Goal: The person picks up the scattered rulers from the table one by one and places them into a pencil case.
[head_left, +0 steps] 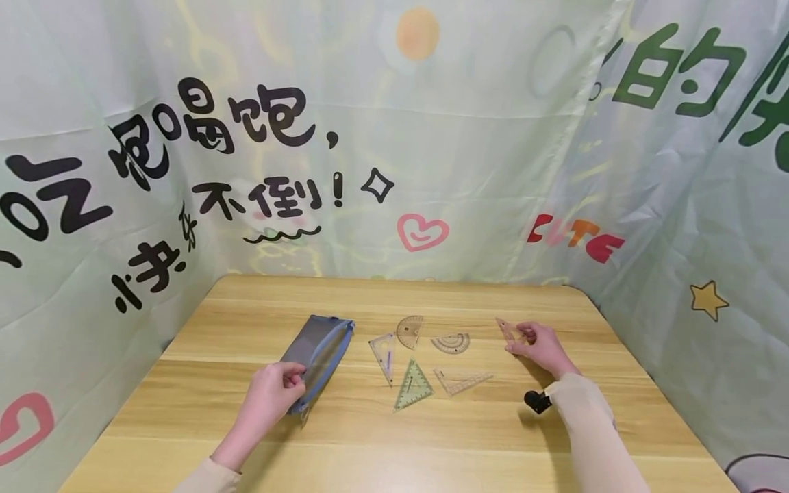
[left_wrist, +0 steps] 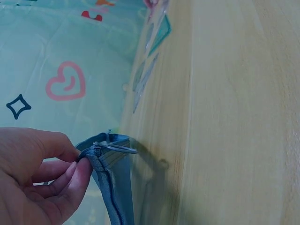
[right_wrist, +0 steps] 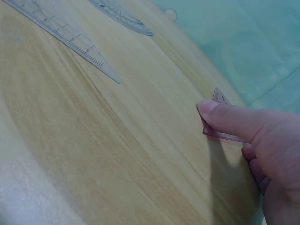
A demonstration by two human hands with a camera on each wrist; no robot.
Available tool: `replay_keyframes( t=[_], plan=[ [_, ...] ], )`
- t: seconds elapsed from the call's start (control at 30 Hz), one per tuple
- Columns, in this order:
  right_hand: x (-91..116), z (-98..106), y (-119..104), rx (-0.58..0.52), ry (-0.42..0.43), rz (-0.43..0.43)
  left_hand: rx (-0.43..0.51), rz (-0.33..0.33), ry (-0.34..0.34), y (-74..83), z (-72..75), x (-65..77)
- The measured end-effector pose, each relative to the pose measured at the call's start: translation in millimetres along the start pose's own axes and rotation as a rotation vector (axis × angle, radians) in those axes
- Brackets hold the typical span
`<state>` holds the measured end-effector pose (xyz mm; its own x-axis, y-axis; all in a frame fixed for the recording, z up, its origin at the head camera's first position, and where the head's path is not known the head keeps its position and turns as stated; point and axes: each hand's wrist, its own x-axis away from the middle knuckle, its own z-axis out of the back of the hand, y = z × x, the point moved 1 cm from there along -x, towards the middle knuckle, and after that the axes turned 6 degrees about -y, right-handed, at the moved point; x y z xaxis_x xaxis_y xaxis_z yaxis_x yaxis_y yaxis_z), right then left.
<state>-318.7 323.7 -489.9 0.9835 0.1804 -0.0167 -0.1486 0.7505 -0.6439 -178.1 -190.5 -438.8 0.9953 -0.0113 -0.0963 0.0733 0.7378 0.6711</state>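
Observation:
My left hand (head_left: 269,395) pinches the near-left edge of a grey-blue zip pouch (head_left: 302,340), whose zipped mouth gapes toward the right. In the left wrist view, thumb and fingers grip the pouch's fabric (left_wrist: 123,187) beside the zip end, where a metal ring hangs. Farther right, my right hand (head_left: 544,348) pinches a small clear pinkish set square (head_left: 507,331) between thumb and fingers. In the right wrist view the thumb lies over that set square (right_wrist: 220,136), hiding much of it.
Between the hands lie a green triangle (head_left: 414,388), a clear set square (head_left: 383,356), another clear set square (head_left: 462,381) and two protractors, one brownish (head_left: 409,331) and one clear (head_left: 451,343). Printed cloth (head_left: 481,171) hangs around the wooden table (head_left: 382,452).

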Motion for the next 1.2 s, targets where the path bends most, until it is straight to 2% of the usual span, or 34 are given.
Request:
replay_keyframes(
  t=[0.23, 0.43, 0.7, 1.0, 1.2],
  plan=[
    [-1.9, 1.1, -0.5, 0.04, -0.03, 0.011, 0.019, 0.011, 0.031, -0.5, 1.0, -1.2],
    [-2.3, 4.5, -5.7, 0.056, -0.071, -0.052, 0.025, 0.014, 0.061, -2.8, 1.1, -3.0],
    [-1.5, 8.1, -7.0, 0.074, -0.051, -0.105, 0.042, -0.009, 0.101, -4.9, -0.1, -4.3],
    [-5.3, 10.6, -13.4, 0.05, -0.094, -0.11, 0.076, -0.011, 0.103, -3.4, 3.1, -3.1],
    [-2.7, 10.0, -24.0, 0.026, -0.067, -0.107, 0.058, -0.016, 0.105, -2.3, 3.4, -2.8]
  ],
)
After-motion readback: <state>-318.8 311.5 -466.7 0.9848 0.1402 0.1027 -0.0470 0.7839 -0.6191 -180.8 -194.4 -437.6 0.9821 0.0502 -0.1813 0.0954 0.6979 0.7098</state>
